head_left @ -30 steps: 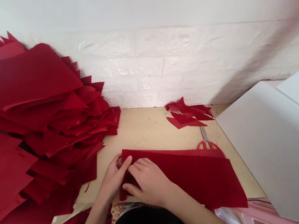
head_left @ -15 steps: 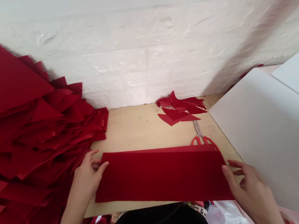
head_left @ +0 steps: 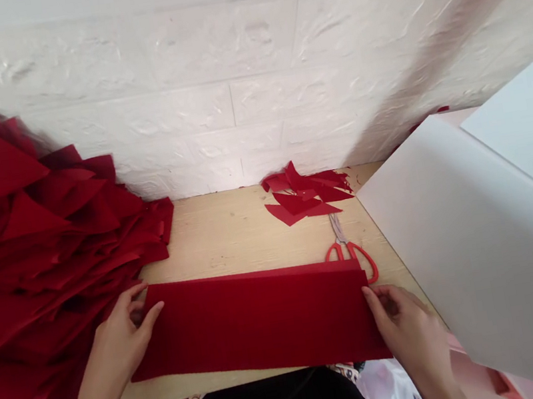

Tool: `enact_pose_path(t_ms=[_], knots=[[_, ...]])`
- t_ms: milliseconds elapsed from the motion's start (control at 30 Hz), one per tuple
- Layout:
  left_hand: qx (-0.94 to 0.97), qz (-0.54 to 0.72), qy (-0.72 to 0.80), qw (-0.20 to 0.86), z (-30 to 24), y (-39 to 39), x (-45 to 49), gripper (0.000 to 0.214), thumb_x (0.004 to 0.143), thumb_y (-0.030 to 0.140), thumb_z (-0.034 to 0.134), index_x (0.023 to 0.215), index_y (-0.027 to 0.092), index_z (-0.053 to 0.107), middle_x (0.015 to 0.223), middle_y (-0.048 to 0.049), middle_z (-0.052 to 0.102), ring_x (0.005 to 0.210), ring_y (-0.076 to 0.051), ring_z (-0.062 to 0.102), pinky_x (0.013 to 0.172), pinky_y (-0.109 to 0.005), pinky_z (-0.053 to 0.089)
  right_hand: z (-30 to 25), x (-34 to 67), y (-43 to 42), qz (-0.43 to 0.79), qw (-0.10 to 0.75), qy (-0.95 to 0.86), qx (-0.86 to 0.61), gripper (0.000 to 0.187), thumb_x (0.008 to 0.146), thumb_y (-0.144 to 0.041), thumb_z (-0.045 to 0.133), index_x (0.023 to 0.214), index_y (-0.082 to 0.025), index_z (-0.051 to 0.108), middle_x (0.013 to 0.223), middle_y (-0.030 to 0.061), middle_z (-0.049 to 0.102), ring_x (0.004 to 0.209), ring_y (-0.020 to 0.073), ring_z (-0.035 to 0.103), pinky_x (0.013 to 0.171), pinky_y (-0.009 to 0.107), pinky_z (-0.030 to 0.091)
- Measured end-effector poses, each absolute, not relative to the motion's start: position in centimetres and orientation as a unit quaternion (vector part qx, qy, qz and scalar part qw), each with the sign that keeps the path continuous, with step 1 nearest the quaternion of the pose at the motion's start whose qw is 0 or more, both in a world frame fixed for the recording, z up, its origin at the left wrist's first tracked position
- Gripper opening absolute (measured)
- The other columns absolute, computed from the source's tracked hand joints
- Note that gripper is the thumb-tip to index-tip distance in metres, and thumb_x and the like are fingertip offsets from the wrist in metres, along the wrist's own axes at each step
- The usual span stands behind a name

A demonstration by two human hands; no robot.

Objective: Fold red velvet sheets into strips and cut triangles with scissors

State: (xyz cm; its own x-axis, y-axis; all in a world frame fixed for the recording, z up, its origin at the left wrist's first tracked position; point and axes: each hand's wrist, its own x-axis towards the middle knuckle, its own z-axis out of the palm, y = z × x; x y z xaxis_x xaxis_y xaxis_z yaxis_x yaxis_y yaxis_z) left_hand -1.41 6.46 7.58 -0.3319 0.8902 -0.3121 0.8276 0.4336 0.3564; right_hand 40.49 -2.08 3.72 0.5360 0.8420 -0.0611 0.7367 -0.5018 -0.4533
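A long, folded dark red sheet [head_left: 260, 322] lies across the front of the wooden table, its upper layer set slightly below the one beneath. My left hand [head_left: 125, 330] pinches its left end, thumb on top and fingers at the far corner. At the other end, my right hand [head_left: 401, 316] is closed on the edge, with the thumb on the sheet and the fingers curled partly out of sight. Just behind the sheet's right part are scissors [head_left: 350, 250] with orange-red handles. Their blades point towards the wall, and the sheet partly covers one handle.
A tall heap of red sheets [head_left: 60, 239] fills the left side. Red offcuts [head_left: 301, 194] lie by the white brick-patterned wall [head_left: 192, 110]. Large white boards [head_left: 494, 231] lean in from the right. Bare wooden tabletop [head_left: 221, 233] shows behind the sheet.
The view has swung to the right. The red sheet has slid a little left relative to the scissors, both hands moving with it. My right fingers have closed in on its edge.
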Motion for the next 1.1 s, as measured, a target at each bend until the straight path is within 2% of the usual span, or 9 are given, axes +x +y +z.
enact_pose_path(t_ms=[133,233,333,433,567,700,867,1100], knots=[[0.514,0.058,0.818,0.251,7.8,6.2,-1.8,0.061,0.083,0.057,0.047,0.129,0.017,0.056,0.101,-0.0104,0.077,0.063,-0.020,0.065,0.071,-0.029,0.049,4.7,40.2,-1.3,0.159,0.162,-0.436,-0.871,0.051,0.086,-0.068,0.044,0.070,-0.024,0.065,0.075,0.0083,0.071,0.069,0.0240,0.063,0.060,0.031,0.039],[0.513,0.071,0.820,0.242,7.7,5.6,-2.1,0.063,0.081,0.062,0.051,0.127,0.019,0.056,0.102,-0.0089,0.077,0.071,-0.022,0.069,0.072,-0.030,0.051,5.2,40.1,-1.0,0.175,0.141,-0.423,-0.878,0.051,0.087,-0.067,0.042,0.070,-0.025,0.065,0.074,0.0082,0.071,0.069,0.0242,0.063,0.059,0.030,0.038],[0.509,0.079,0.824,0.235,7.3,4.8,-2.5,0.070,0.077,0.065,0.058,0.130,0.020,0.053,0.105,-0.0093,0.075,0.083,-0.026,0.072,0.075,-0.032,0.053,5.0,40.2,-1.2,0.181,0.163,-0.429,-0.870,0.050,0.083,-0.070,0.046,0.076,-0.024,0.067,0.078,0.0078,0.072,0.071,0.0244,0.065,0.062,0.032,0.041],[0.522,0.087,0.815,0.238,6.4,4.2,-3.2,0.063,0.079,0.059,0.059,0.131,0.022,0.052,0.105,-0.0076,0.074,0.087,-0.026,0.073,0.076,-0.032,0.053,4.6,40.4,-1.3,0.186,0.187,-0.437,-0.860,0.050,0.080,-0.070,0.049,0.075,-0.024,0.067,0.076,0.0076,0.071,0.072,0.0248,0.065,0.063,0.032,0.043],[0.545,0.094,0.803,0.222,5.2,4.0,-4.2,0.050,0.082,0.049,0.057,0.127,0.026,0.054,0.101,-0.0047,0.075,0.087,-0.026,0.072,0.074,-0.031,0.052,4.7,40.4,-0.9,0.190,0.168,-0.418,-0.872,0.054,0.080,-0.072,0.047,0.069,-0.024,0.067,0.072,0.0083,0.071,0.066,0.0242,0.063,0.058,0.031,0.041],[0.532,0.082,0.816,0.209,5.5,4.0,-4.1,0.048,0.081,0.055,0.057,0.120,0.027,0.057,0.099,-0.0036,0.075,0.084,-0.026,0.072,0.071,-0.030,0.051,5.2,40.2,-0.5,0.201,0.142,-0.408,-0.879,0.052,0.079,-0.071,0.047,0.069,-0.025,0.068,0.075,0.0079,0.072,0.068,0.0245,0.064,0.059,0.032,0.042],[0.485,0.044,0.842,0.234,7.3,3.9,-2.8,0.055,0.079,0.063,0.049,0.118,0.025,0.055,0.104,-0.0058,0.076,0.082,-0.027,0.073,0.071,-0.032,0.051,5.4,40.1,-0.3,0.200,0.127,-0.404,-0.883,0.047,0.080,-0.066,0.044,0.070,-0.025,0.065,0.079,0.0071,0.072,0.071,0.0241,0.064,0.060,0.031,0.041],[0.480,0.032,0.845,0.235,7.3,3.5,-2.7,0.041,0.077,0.061,0.045,0.096,0.028,0.061,0.087,-0.0026,0.076,0.078,-0.026,0.072,0.070,-0.031,0.051,5.5,40.0,-0.1,0.190,0.130,-0.415,-0.880,0.046,0.080,-0.063,0.044,0.067,-0.025,0.064,0.073,0.0073,0.071,0.066,0.0229,0.062,0.058,0.030,0.039]])
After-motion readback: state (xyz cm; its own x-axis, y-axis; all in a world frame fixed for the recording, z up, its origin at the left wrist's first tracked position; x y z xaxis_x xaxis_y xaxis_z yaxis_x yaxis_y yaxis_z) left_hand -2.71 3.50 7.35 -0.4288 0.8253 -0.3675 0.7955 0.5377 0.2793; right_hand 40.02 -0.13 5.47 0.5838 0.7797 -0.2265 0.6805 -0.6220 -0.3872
